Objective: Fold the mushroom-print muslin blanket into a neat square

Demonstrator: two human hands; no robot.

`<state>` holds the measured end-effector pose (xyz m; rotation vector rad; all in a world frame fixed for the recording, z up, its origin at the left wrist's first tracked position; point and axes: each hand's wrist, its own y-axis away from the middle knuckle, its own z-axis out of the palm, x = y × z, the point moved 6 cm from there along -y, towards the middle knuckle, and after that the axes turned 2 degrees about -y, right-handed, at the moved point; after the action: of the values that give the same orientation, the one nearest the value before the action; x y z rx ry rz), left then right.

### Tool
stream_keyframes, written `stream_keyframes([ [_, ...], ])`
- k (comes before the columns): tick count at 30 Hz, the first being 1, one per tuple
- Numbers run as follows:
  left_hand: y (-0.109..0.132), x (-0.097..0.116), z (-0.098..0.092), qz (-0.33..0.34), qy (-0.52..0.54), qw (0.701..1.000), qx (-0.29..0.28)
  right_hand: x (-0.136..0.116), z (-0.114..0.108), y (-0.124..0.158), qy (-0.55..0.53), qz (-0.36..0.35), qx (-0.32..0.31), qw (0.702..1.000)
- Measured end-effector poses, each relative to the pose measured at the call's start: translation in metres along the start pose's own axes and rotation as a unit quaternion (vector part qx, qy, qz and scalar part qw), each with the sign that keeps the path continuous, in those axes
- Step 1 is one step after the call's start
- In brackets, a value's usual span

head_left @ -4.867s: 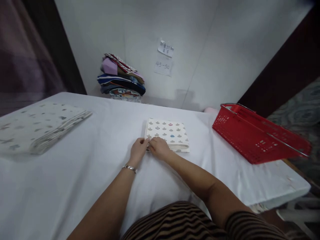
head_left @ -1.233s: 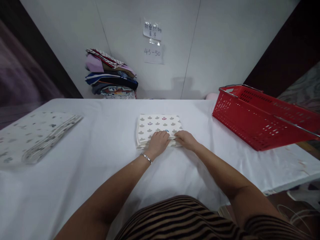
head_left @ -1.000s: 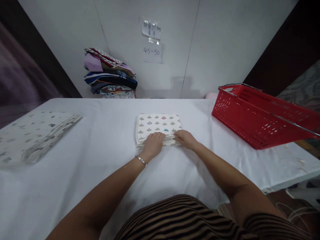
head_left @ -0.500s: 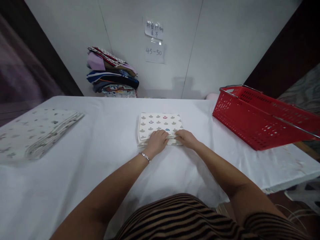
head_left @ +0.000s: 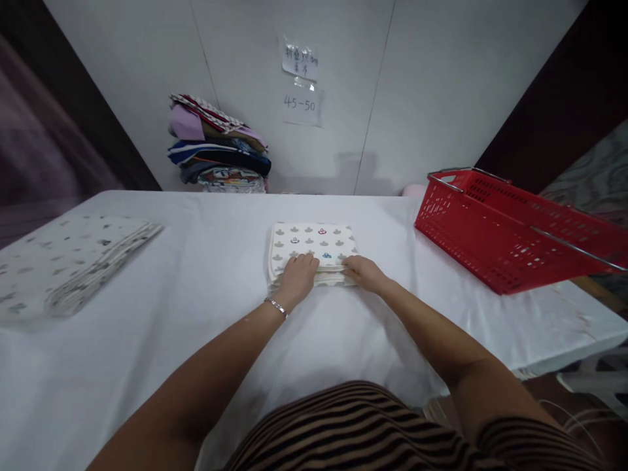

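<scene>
A folded white cloth (head_left: 309, 239) with a small grey printed pattern and a few red and blue motifs lies in the middle of the table, its layers stacked along the near edge. My left hand (head_left: 299, 275), with a bracelet at the wrist, grips that near edge left of centre, fingers on top. At the near right corner my right hand (head_left: 364, 271) pinches the upper layers. Both thumbs are mostly hidden.
A white-covered table (head_left: 210, 261) spans the view. Another folded patterned cloth (head_left: 73, 255) lies at left. The red basket (head_left: 500, 235) stands at right. Behind the table is a stack of folded fabrics (head_left: 220, 147); paper signs (head_left: 301, 104) hang on the wall.
My left hand has slid a little to the left along the cloth's near edge. My right hand stays at the right corner. The view has shifted slightly.
</scene>
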<state>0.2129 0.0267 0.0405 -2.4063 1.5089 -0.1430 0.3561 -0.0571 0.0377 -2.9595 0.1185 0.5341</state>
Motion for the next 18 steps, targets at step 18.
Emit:
stream_keyframes([
  [18,0.044,-0.028,0.009,0.062,0.063,0.996,0.019,-0.011,0.014,0.023,0.099,-0.053,0.054,0.992],
])
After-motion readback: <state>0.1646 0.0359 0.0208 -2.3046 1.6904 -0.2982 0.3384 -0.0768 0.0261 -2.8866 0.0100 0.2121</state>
